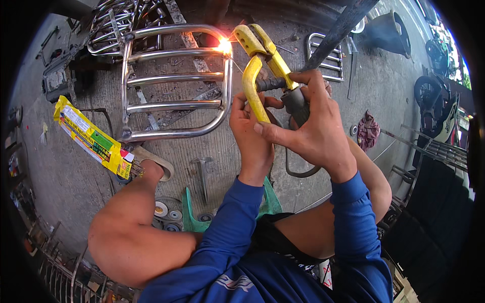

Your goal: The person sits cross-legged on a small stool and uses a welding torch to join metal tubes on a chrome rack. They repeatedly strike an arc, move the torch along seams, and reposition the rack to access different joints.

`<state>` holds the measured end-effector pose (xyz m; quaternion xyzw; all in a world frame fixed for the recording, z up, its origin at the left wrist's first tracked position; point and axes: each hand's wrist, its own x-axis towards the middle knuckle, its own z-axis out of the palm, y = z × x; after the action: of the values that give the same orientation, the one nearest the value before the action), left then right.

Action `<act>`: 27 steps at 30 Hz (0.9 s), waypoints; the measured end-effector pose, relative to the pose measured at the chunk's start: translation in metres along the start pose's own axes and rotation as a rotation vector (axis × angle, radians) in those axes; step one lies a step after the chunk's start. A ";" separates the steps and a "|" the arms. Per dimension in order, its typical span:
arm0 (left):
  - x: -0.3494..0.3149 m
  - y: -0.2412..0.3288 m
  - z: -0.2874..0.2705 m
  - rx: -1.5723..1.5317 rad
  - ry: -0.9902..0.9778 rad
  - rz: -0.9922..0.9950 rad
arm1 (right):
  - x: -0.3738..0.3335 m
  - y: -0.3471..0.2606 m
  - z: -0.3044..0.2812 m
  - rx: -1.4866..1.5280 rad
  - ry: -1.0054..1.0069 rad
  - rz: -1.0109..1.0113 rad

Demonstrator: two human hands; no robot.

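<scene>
A yellow welding electrode holder (249, 81) with a dark grip is held in front of me. My right hand (318, 126) wraps round its dark grip, thumb lying across the yellow lever. Just beneath, my left hand (251, 136) is closed against the lower end of the holder; its fingers are partly hidden. A bright welding arc (225, 46) glows at the upper right corner of a shiny tubular metal frame (174, 78) with several crossbars. The holder's jaws are beside the arc. The electrode itself is hard to make out in the glare.
A yellow packet of welding rods (96, 139) lies by my left foot. A hammer (203, 177), grinding discs (166, 209) and a green stool (270, 199) are close to me. Bent metal tubes (113, 30) are piled far left; a smaller frame (326, 58) and slanting post (338, 35) are far right.
</scene>
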<state>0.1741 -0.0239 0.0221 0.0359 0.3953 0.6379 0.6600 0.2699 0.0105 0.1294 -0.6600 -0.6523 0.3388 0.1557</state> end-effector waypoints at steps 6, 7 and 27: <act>0.000 0.000 0.002 -0.005 0.031 -0.015 | 0.002 -0.001 0.000 -0.002 -0.012 -0.023; 0.000 -0.001 0.003 -0.002 0.038 -0.023 | 0.002 -0.001 0.000 -0.005 -0.021 -0.010; -0.004 -0.003 0.009 -0.003 0.114 0.046 | 0.001 0.006 0.005 -0.034 0.037 -0.160</act>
<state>0.1816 -0.0235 0.0283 0.0077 0.4303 0.6544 0.6218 0.2713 0.0101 0.1213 -0.6143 -0.7057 0.3016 0.1832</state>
